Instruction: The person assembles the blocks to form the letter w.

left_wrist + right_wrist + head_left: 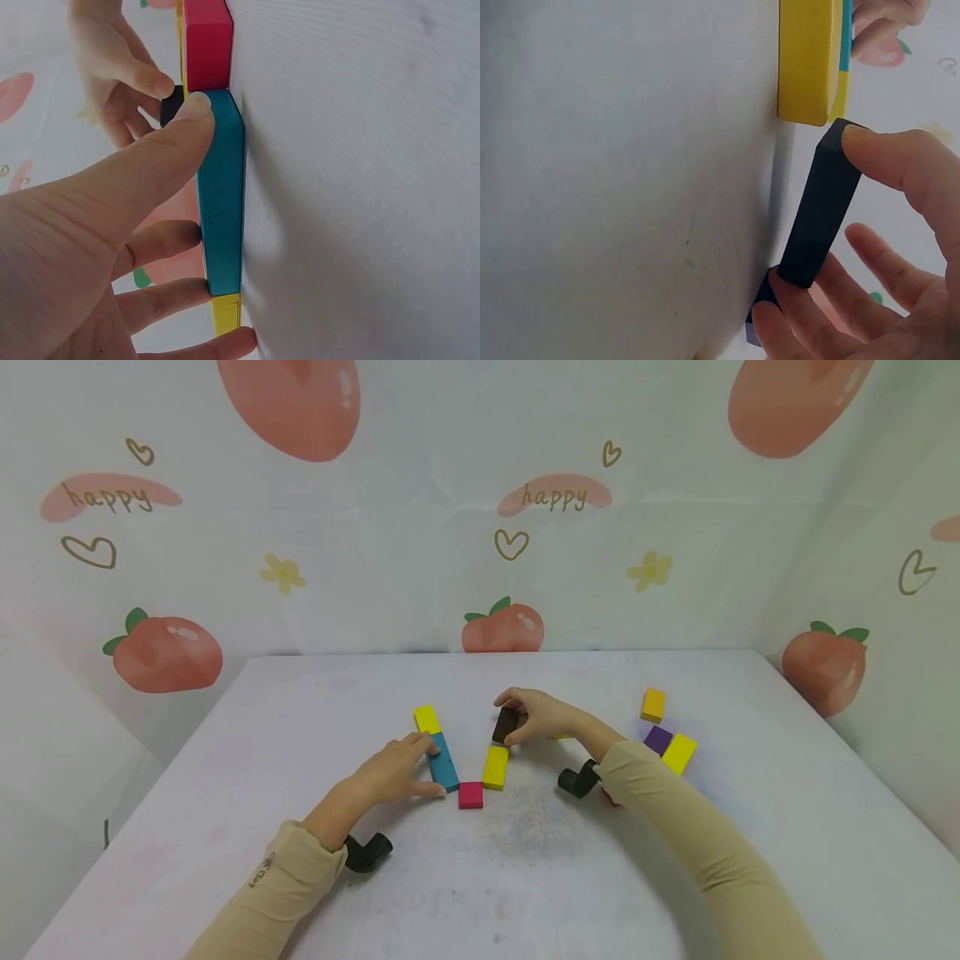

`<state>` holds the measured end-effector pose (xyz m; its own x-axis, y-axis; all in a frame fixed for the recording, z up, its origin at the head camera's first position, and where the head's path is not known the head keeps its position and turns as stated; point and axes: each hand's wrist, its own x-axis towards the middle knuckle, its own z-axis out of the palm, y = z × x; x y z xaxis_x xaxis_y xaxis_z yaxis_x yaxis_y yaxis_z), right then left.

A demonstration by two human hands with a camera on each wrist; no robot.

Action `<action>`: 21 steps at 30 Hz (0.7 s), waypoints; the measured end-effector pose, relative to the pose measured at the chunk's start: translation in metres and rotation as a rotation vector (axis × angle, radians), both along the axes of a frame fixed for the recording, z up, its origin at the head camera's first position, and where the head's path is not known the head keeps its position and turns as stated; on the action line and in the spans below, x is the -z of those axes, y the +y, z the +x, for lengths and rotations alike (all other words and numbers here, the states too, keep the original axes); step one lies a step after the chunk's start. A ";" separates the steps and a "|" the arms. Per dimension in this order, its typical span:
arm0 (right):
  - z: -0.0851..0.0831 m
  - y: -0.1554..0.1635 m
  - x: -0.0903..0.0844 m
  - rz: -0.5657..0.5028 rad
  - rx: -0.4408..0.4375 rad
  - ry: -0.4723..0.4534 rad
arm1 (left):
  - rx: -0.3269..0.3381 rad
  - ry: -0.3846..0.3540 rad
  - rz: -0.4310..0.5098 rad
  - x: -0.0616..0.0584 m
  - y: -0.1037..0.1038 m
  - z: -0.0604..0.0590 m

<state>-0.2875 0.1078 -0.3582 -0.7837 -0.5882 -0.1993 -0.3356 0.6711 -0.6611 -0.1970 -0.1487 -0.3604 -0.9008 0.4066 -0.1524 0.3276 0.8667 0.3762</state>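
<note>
Right hand (542, 717) is pinching a dark brown block (505, 724) between thumb and fingers, tilting it up off the white tabletop (525, 877) just beyond a flat yellow block (495, 767). Left hand (390, 771), fingers spread, is pressing against a long teal block (443, 762), lying between a small yellow block (427, 718) and a pink-red cube (470, 794).

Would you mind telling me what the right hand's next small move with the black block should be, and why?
Probably lower the black block flat, just beyond the yellow block. The right hand pinches it tilted, one end off the table, while the left hand steadies the teal block of the matching row.
</note>
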 end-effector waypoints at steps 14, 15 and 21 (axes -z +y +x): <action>0.000 -0.001 0.001 -0.011 -0.041 0.016 | -0.010 -0.007 -0.004 0.001 0.001 -0.001; 0.000 -0.001 0.001 -0.012 -0.044 0.018 | -0.010 -0.007 -0.005 0.001 0.001 -0.001; 0.000 -0.002 0.000 -0.004 -0.039 0.014 | -0.013 -0.007 -0.011 0.001 0.001 -0.002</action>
